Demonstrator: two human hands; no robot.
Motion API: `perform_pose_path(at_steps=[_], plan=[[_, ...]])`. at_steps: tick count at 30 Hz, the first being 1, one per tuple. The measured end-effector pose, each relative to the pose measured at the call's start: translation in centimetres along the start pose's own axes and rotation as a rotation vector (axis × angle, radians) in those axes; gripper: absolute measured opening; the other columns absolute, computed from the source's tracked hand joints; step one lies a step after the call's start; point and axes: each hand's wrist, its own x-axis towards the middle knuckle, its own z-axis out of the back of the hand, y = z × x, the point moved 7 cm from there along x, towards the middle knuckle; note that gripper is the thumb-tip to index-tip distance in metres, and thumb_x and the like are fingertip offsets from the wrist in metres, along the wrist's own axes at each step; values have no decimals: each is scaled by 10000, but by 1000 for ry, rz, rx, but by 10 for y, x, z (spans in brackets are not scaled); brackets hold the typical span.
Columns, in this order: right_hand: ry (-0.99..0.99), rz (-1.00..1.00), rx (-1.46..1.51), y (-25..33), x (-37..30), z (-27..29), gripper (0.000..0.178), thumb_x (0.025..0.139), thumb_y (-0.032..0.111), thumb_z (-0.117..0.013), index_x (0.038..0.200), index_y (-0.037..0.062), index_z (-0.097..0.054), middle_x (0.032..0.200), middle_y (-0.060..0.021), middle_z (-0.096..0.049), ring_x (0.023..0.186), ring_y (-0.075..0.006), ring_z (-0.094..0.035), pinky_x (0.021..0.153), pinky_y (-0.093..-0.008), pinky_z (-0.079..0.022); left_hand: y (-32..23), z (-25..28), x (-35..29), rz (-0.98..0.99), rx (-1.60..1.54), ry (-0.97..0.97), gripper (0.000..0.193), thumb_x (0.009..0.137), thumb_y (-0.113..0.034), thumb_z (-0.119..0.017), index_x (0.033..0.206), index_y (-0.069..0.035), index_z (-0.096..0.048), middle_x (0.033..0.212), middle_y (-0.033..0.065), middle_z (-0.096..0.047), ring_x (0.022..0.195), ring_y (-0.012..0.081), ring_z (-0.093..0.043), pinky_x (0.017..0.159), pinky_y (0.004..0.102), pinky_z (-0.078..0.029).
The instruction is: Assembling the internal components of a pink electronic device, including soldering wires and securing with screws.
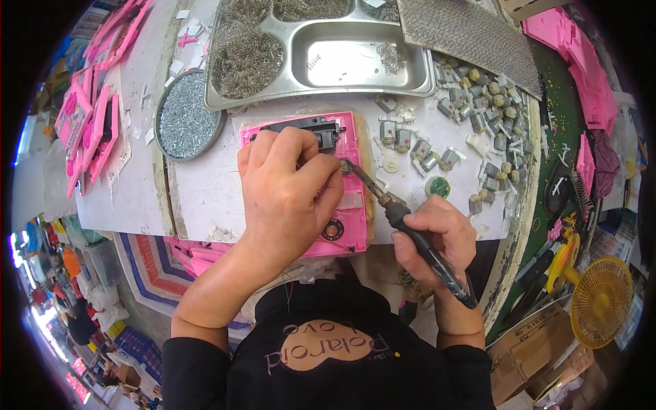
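A pink plastic casing (354, 236) lies in front of me on the white table, with a black plastic part (326, 128) along its far side and a small round speaker (333, 229) near its front. Over the casing, my left hand (287, 181) is closed, thumb and fingers pinched together; what they hold is hidden. Wrapped round the dark handle of a soldering iron (393, 206), my right hand (444, 236) angles its tip into the casing, close beside the left fingertips. Whether the tip touches anything is too small to tell.
A metal compartment tray (314, 92) with springs stands at the back. Left of the casing is a round bowl of screws (188, 116). Several small motors (471, 113) spread across the right side. Pink casings (85, 130) stack far left; a yellow fan (601, 301) stands lower right.
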Motion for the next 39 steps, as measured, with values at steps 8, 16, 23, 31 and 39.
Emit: perform_pose_path(at_steps=[8, 16, 23, 31, 39], plan=[[-61, -9, 18, 0, -8, 8, 285, 797, 31, -820, 1027, 21, -652, 680, -54, -602, 540, -160, -543, 487, -277, -391, -2, -1, 0, -19, 11, 3, 127, 715, -126, -797, 818, -124, -723, 917, 19, -559, 876, 240, -535, 810, 413, -384], [-96, -35, 50, 1, -8, 14, 261, 830, 23, -799, 1028, 13, -628, 707, -52, -610, 571, -132, -520, 513, -267, -372, -4, 2, 1, -34, 42, 0, 153, 702, -86, -809, 836, -108, -741, 886, 34, -559, 855, 248, -550, 798, 395, -394], [-507, -557, 759, -36, -34, 30, 211, 991, 187, -667, 1067, 30, -548, 717, -54, -590, 517, -117, -461, 509, -265, -405, -1, 22, -7, -15, 3, -46, 358, 753, -134, -839, 1072, -74, -687, 1072, 108, -582, 1003, 309, -574, 905, 429, -439], [-533, -757, 1152, -53, -42, 20, 210, 1072, 317, -551, 1077, 109, -577, 581, -12, -453, 511, -145, -421, 466, -288, -337, 58, 37, -45, 268, 62, 257, 250, 840, -59, -776, 1067, -15, -681, 904, 117, -627, 798, 318, -635, 730, 411, -526], [-551, -884, 1582, -47, -38, 0, 332, 1074, 392, -529, 1148, 113, -694, 556, 17, -449, 510, -111, -392, 417, -245, -300, 46, 49, -8, 56, -251, -130, 108, 842, 0, -760, 934, -13, -704, 941, 107, -690, 705, 261, -653, 623, 343, -522]])
